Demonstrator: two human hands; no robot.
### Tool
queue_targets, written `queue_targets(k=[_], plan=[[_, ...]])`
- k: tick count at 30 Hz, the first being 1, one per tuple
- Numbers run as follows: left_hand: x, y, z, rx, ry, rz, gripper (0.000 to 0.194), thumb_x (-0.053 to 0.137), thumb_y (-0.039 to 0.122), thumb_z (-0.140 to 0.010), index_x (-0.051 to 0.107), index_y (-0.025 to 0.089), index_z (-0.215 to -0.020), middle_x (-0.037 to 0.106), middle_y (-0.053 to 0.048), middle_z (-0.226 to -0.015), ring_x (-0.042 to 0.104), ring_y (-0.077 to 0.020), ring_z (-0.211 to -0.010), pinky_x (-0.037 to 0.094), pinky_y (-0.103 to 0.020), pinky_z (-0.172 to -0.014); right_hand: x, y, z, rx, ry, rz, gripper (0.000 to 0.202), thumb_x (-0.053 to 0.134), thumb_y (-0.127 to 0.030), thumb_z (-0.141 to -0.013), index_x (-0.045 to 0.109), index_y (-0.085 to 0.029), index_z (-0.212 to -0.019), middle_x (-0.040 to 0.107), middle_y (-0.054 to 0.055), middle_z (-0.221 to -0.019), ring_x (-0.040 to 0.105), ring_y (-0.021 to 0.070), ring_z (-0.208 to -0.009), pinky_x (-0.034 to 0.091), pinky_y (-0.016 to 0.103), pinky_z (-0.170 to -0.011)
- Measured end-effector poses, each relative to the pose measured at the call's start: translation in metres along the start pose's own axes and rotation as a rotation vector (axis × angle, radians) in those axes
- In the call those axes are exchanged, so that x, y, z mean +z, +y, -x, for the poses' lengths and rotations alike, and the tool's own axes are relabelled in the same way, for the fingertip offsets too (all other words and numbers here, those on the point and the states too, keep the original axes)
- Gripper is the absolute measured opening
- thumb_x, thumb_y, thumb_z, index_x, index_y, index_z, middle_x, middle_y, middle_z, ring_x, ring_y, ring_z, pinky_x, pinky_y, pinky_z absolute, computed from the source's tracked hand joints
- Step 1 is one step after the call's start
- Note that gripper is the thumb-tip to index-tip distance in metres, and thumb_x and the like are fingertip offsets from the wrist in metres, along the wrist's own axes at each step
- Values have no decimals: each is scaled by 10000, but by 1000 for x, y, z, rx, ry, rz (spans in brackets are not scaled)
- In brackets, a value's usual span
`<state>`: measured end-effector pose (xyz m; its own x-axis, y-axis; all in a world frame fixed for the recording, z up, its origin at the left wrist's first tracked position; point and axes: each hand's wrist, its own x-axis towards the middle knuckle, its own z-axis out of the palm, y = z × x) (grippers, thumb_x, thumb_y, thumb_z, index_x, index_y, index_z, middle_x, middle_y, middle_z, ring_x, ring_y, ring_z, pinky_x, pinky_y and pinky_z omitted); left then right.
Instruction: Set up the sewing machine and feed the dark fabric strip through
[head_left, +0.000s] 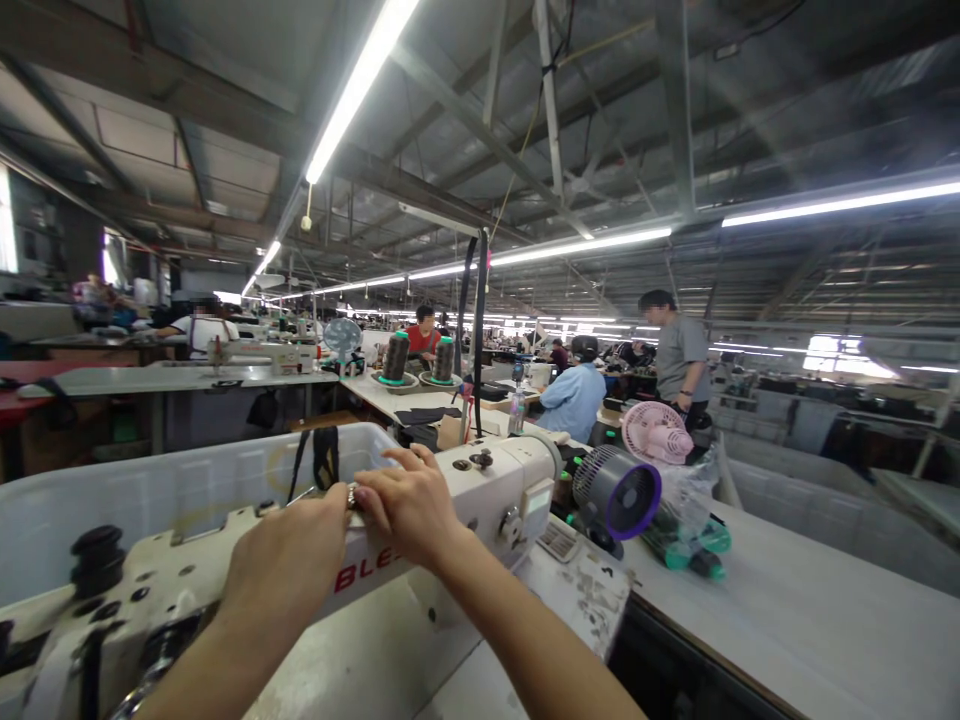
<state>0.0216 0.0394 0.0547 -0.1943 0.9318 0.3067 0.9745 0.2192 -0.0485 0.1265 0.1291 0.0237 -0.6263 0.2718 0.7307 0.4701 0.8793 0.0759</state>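
Note:
A cream sewing machine (480, 490) with red lettering stands right in front of me. Both my hands rest on top of its arm. My left hand (289, 565) has its fingers closed around a small metal part (351, 494) on the machine's top. My right hand (409, 500) lies over the same spot, fingers spread and touching the casing beside that part. What the fingertips pinch is too small to make out.
A white plastic bin (150, 500) stands behind the machine. A purple-rimmed fan (619, 490), a pink fan (656, 430) and green-capped spools (686, 545) sit on the grey table (810, 600) at right. Thread cones (395, 358) and other workers are farther back.

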Motion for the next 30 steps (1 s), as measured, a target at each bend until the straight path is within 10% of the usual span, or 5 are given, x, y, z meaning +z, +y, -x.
queue_targets(k=[6, 30], plan=[[7, -1, 1, -7, 31, 39, 256, 312, 123, -904, 563, 141, -954, 627, -135, -815, 612, -304, -753, 454, -360, -615, -5, 9, -16, -117, -210, 79, 151, 419, -290, -910, 528, -244, -1004, 592, -77, -1092, 448, 188, -1118, 307, 419, -960], [9, -3, 1, -4, 9, 81, 291, 249, 139, -936, 536, 161, -894, 624, -117, -837, 604, -309, -780, 444, -375, -624, 6, 7, -11, -38, -66, 258, 341, 431, -542, -842, 507, -210, -824, 612, -19, -801, 441, 193, -876, 296, 353, -787]])
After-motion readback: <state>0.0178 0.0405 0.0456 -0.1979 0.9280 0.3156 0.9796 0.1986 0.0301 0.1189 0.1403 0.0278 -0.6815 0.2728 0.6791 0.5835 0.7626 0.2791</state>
